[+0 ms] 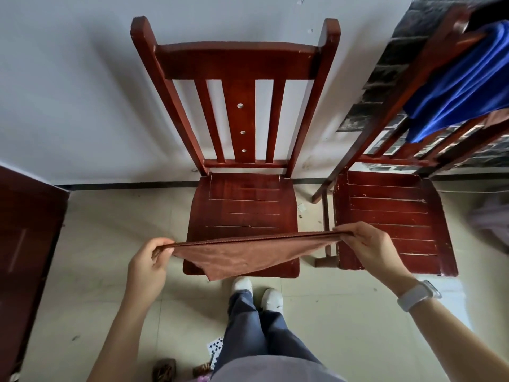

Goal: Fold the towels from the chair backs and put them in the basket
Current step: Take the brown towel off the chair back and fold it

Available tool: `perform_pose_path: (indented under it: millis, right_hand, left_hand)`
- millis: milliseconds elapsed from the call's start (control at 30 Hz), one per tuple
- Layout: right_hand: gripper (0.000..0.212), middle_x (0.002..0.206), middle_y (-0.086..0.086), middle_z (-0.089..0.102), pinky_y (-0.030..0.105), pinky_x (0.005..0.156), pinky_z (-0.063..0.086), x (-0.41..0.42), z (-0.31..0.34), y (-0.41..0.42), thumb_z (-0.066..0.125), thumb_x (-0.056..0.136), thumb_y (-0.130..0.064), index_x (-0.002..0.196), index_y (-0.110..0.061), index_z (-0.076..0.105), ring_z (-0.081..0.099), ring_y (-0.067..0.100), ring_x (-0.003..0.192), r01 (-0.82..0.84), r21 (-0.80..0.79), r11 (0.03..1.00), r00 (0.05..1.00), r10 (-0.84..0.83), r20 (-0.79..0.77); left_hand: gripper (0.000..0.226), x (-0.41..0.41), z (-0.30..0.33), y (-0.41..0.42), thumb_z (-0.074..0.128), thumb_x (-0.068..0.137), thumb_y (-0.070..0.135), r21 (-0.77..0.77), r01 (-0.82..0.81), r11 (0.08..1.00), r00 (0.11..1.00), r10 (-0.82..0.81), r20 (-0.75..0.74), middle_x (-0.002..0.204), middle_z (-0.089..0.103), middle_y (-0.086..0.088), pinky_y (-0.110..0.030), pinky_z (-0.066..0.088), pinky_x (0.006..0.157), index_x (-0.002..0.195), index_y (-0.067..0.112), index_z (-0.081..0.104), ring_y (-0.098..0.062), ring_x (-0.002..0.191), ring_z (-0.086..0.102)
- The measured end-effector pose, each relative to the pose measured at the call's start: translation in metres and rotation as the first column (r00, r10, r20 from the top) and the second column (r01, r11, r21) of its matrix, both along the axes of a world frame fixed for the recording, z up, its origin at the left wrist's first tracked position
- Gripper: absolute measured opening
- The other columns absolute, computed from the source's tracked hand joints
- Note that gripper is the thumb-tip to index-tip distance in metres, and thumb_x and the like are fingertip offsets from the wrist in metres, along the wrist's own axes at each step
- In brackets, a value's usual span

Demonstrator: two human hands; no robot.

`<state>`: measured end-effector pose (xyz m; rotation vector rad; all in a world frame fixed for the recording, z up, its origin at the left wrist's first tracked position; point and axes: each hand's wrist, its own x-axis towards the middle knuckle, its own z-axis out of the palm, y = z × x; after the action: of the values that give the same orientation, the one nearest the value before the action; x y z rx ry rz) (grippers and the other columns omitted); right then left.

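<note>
Hands first: our left hand (150, 260) and right hand (366, 244) each pinch a corner of the brown towel (242, 256), stretched taut over the middle chair (242, 210) seat to square the fold. Blue towel (462, 89) waits on the right chair (391, 216) back; basket unseen.

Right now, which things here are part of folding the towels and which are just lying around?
Part of the job:
brown towel, pinched at its two ends by the left hand and right hand
blue towel draped on the right chair back
middle chair

Just lying about:
playing cards on the floor
dark wooden furniture at the left

No basket in view.
</note>
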<state>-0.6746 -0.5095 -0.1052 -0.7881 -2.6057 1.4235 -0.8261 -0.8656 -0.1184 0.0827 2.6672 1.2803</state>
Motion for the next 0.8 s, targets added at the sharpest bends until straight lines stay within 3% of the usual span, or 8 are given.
perform_pose_path:
  millis: [100, 200, 267, 400, 533, 667, 733, 800]
  right_hand:
    - [0.012, 0.063, 0.0, 0.062, 0.003, 0.046, 0.04, 0.01, -0.011, -0.005, 0.057, 0.084, 0.007, 0.081, -0.003, 0.063, 0.057, -0.006, 0.046, -0.015, -0.111, 0.994, 0.99, 0.03, 0.138]
    - [0.021, 0.065, -0.005, 0.064, 0.006, 0.053, 0.039, 0.025, -0.017, -0.008, 0.059, 0.083, 0.001, 0.074, -0.018, 0.058, 0.057, -0.005, 0.057, -0.081, -0.066, 0.995, 0.973, 0.093, 0.212]
    - [0.019, 0.066, -0.006, 0.063, 0.005, 0.055, 0.039, 0.031, -0.018, -0.013, 0.059, 0.084, -0.001, 0.076, -0.018, 0.057, 0.057, -0.005, 0.062, -0.098, -0.042, 0.994, 0.973, 0.105, 0.205]
    - [0.014, 0.07, -0.004, 0.062, 0.007, 0.06, 0.043, 0.025, -0.019, -0.024, 0.057, 0.085, -0.001, 0.081, -0.014, 0.057, 0.059, 0.002, 0.071, -0.085, 0.004, 0.996, 0.99, 0.084, 0.114]
    - [0.013, 0.074, -0.01, 0.06, 0.007, 0.063, 0.048, 0.001, -0.028, -0.026, 0.058, 0.084, 0.002, 0.087, -0.011, 0.059, 0.059, 0.01, 0.064, -0.049, 0.063, 0.997, 0.998, 0.047, 0.032]
    - [0.016, 0.075, -0.011, 0.06, 0.009, 0.048, 0.048, -0.033, -0.044, -0.02, 0.058, 0.085, -0.001, 0.095, -0.014, 0.061, 0.061, 0.004, 0.059, -0.041, 0.063, 0.997, 0.999, 0.04, 0.027]
    - [0.015, 0.074, -0.006, 0.061, 0.008, 0.055, 0.047, -0.056, -0.058, -0.015, 0.058, 0.086, -0.002, 0.095, -0.014, 0.061, 0.06, 0.004, 0.061, -0.059, 0.101, 0.993, 0.998, 0.056, 0.037]
    - [0.011, 0.078, -0.003, 0.062, 0.017, 0.068, 0.047, -0.082, -0.077, -0.008, 0.058, 0.086, -0.003, 0.095, -0.009, 0.061, 0.061, 0.014, 0.069, -0.058, 0.161, 0.985, 0.997, 0.049, 0.056]
  left_hand:
    - [0.018, 0.009, -0.007, -0.009, 0.05, 0.086, -0.007, -0.019, 0.065, 0.998, 0.995, -0.064, 0.078, 0.086, 0.061, -0.009, -0.001, 0.035, 0.067, 0.086, 0.01, 0.055, -0.02, 0.081, 0.055]
    - [0.022, 0.02, -0.008, -0.023, 0.049, 0.087, -0.008, -0.055, 0.168, 0.984, 0.981, -0.161, 0.108, 0.084, 0.062, -0.007, 0.0, 0.034, 0.068, 0.088, 0.013, 0.057, 0.0, 0.075, 0.054]
    - [0.023, 0.025, -0.008, -0.026, 0.048, 0.088, -0.008, -0.082, 0.163, 0.983, 0.986, -0.16, 0.049, 0.084, 0.062, -0.005, 0.002, 0.034, 0.07, 0.09, 0.012, 0.058, 0.011, 0.076, 0.053]
    - [0.02, 0.021, -0.016, -0.019, 0.043, 0.09, -0.007, -0.123, 0.068, 0.99, 0.995, -0.077, -0.063, 0.088, 0.059, -0.006, -0.001, 0.034, 0.069, 0.099, -0.002, 0.06, -0.02, 0.08, 0.054]
    - [0.021, -0.007, -0.029, -0.008, 0.04, 0.092, -0.004, -0.124, 0.038, 0.992, 0.997, -0.046, -0.067, 0.091, 0.061, -0.012, -0.019, 0.032, 0.069, 0.102, -0.003, 0.059, -0.024, 0.084, 0.053]
    - [0.023, -0.053, -0.05, 0.001, 0.04, 0.093, -0.003, -0.205, 0.066, 0.977, 0.993, -0.084, -0.08, 0.096, 0.065, -0.021, -0.029, 0.036, 0.072, 0.104, -0.002, 0.06, -0.036, 0.087, 0.059]
    - [0.025, -0.08, -0.066, 0.007, 0.039, 0.093, -0.002, -0.244, 0.077, 0.967, 0.993, -0.097, -0.07, 0.097, 0.065, -0.022, -0.032, 0.037, 0.071, 0.106, 0.0, 0.059, -0.039, 0.087, 0.059]
    - [0.026, -0.107, -0.085, 0.013, 0.037, 0.093, 0.0, -0.284, 0.095, 0.954, 0.994, -0.108, -0.028, 0.1, 0.063, -0.023, -0.033, 0.037, 0.073, 0.11, 0.004, 0.058, -0.04, 0.09, 0.057]
